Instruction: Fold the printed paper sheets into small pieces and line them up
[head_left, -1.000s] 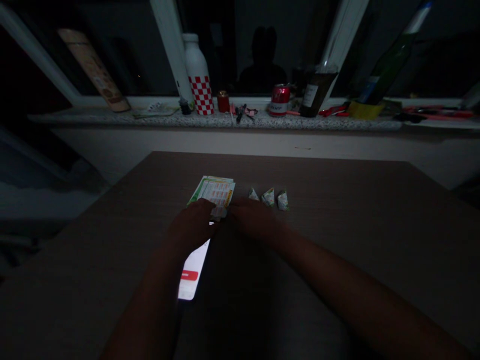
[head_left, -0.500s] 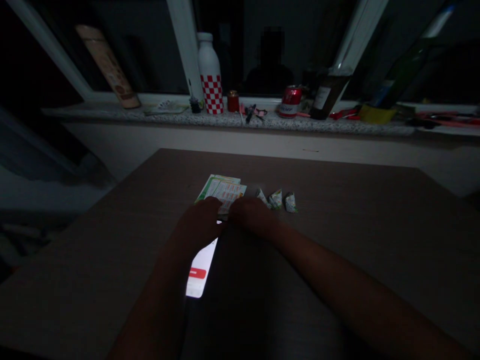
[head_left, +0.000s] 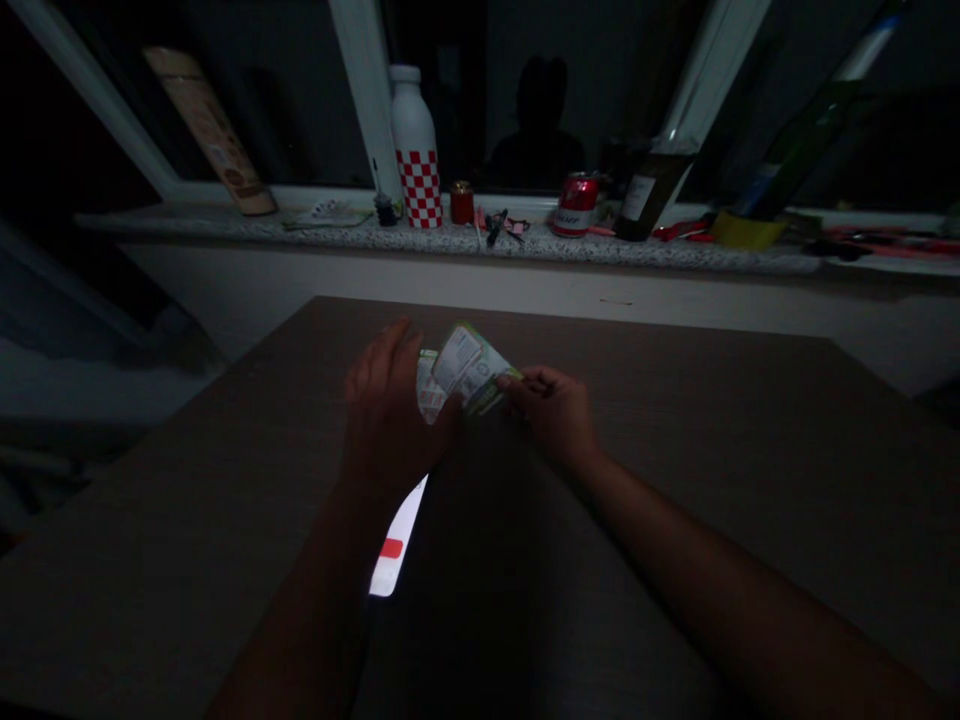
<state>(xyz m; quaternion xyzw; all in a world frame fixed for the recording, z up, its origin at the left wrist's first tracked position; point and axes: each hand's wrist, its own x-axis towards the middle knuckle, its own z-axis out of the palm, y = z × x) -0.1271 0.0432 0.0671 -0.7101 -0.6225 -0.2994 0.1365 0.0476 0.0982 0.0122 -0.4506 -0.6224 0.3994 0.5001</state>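
Note:
My right hand (head_left: 551,408) pinches the right corner of a printed white and green paper sheet (head_left: 466,362), which is raised and tilted over the table. My left hand (head_left: 394,400) is open to its left, fingers apart and pointing forward, its thumb close to the sheet's lower edge; whether it touches cannot be seen. Behind the raised sheet, part of another printed sheet (head_left: 429,392) shows on the table. A phone with a lit screen (head_left: 401,530) lies beside my left forearm and is partly covered by it. The small folded paper pieces are hidden behind my right hand.
The brown table (head_left: 675,400) reaches to the wall under a window. On the stone sill (head_left: 300,236) stand a checkered white bottle (head_left: 418,150), a small red jar (head_left: 462,203), a red can (head_left: 576,205), a dark container (head_left: 651,195) and a leaning tumbler (head_left: 214,135). The room is dim.
My right hand has moved right and up, lifting and turning a printed sheet. My left hand has opened and come off the papers. My right hand now covers the folded pieces.

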